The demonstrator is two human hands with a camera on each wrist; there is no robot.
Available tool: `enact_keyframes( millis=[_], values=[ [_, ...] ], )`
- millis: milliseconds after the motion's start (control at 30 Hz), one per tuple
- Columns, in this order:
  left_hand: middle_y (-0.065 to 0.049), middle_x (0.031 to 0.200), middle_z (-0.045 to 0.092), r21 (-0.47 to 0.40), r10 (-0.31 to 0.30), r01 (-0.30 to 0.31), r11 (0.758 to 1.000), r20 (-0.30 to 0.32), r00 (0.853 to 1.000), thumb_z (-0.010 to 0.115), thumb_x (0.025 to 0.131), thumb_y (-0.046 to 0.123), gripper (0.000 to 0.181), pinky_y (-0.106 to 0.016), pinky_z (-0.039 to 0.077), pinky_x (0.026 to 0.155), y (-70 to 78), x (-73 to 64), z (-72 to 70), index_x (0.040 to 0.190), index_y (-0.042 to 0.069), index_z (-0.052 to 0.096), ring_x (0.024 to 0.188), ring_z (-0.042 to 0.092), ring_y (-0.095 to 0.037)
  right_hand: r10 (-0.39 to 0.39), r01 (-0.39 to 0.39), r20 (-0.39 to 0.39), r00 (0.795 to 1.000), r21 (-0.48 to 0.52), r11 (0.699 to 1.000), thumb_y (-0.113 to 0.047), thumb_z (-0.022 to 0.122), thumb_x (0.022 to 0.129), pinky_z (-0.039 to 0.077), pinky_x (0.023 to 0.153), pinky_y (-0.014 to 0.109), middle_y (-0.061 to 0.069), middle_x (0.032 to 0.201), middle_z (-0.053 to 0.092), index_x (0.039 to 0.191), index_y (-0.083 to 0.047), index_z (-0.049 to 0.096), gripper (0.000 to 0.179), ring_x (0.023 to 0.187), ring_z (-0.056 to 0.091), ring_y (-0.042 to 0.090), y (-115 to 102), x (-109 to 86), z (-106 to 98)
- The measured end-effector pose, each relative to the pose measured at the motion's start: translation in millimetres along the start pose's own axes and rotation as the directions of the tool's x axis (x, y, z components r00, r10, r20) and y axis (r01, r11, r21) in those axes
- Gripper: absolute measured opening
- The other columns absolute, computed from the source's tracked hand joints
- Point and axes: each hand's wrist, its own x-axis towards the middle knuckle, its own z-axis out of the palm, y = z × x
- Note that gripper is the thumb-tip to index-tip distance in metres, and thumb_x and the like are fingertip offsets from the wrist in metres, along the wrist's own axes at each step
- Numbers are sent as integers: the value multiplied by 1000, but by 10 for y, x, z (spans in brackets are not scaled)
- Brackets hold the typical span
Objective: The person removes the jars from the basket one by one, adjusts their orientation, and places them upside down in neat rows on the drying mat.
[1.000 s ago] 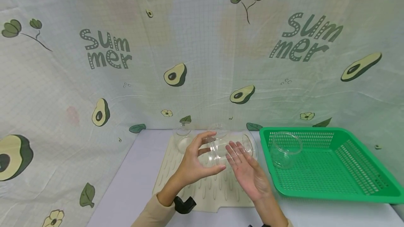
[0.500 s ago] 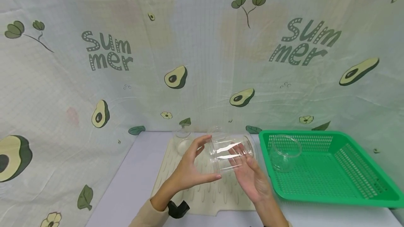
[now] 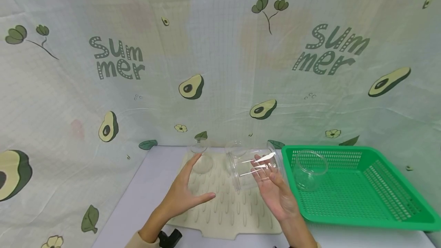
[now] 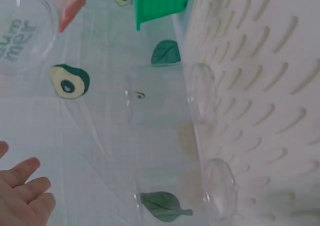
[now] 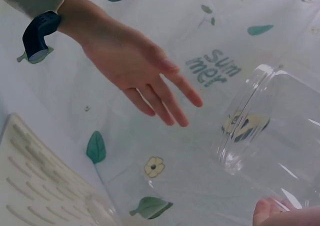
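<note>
My right hand (image 3: pixel 277 194) holds a clear jar (image 3: pixel 245 174) tipped on its side above the mat, its ridged rim facing left. The fingers show through the jar's far end, with the thumb at its edge. My left hand (image 3: pixel 180 192) is apart from that jar, fingers and thumb spread, holding nothing. From the right wrist, the left hand (image 5: pixel 130 61) appears a short way off the rim of the jar (image 5: pixel 280 131). Two more clear jars, one at left (image 3: pixel 202 162) and one behind the held jar (image 3: pixel 235 145), stand at the mat's back.
A cream ribbed drying mat (image 3: pixel 220 217) lies on the pale table (image 3: pixel 132 202). To the right sits a green plastic basket (image 3: pixel 365 223), with another clear jar (image 3: pixel 310 175) upright in its left side. A printed avocado curtain (image 3: pixel 220 49) hangs behind.
The left hand has let go of the jar and moved left and away from it. The jar stays in the right hand, having tilted slightly.
</note>
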Motion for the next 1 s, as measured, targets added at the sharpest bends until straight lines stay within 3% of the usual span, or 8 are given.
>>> enact_keyframes(
  millis=[200, 367, 633, 833, 1000],
  values=[
    [5, 163, 23, 66, -75, 77, 995, -30, 997, 84, 74, 53, 110, -65, 29, 109, -234, -153, -84, 159, 34, 18, 148, 22, -27, -3, 3, 14, 1000, -38, 999, -4, 38, 104, 14, 121, 36, 12, 155, 33, 148, -12, 32, 45, 149, 21, 31, 11, 41, -22],
    [3, 164, 18, 44, -125, 125, 991, -16, 992, 84, 77, 50, 110, -66, 26, 110, -433, -244, -114, 160, 30, 16, 149, 21, -28, -3, 2, -8, 1000, -95, 995, -2, 35, 104, 13, 121, 39, 11, 152, 32, 146, -10, 32, 43, 148, 22, 31, 11, 91, -44],
    [-14, 164, 19, 169, -207, 202, 965, 13, 978, 79, 74, 64, 118, -65, 24, 111, -693, -332, -120, 161, 12, 16, 148, 18, -39, 21, -60, -183, 983, -207, 976, -2, 47, 100, 19, 118, 41, 9, 145, 40, 136, -12, 42, 38, 142, 33, 29, 81, 168, 15],
    [-16, 164, 17, 247, -278, 260, 934, 41, 960, 82, 74, 58, 119, -68, 25, 109, -925, -454, -102, 160, 6, 16, 148, 17, -41, 42, -123, -323, 946, -236, 964, -1, 57, 93, 25, 116, 40, 10, 136, 43, 134, -4, 32, 48, 134, 44, 26, 209, 244, 76],
    [-16, 164, 17, 309, -297, 262, 914, 72, 952, 80, 73, 62, 121, -68, 28, 107, -1076, -529, -78, 160, 7, 17, 148, 17, -42, 43, -150, -361, 932, -275, 950, 2, 57, 89, 35, 110, 32, 15, 139, 35, 145, 4, 22, 66, 137, 35, 33, 309, 308, 82]
  ],
)
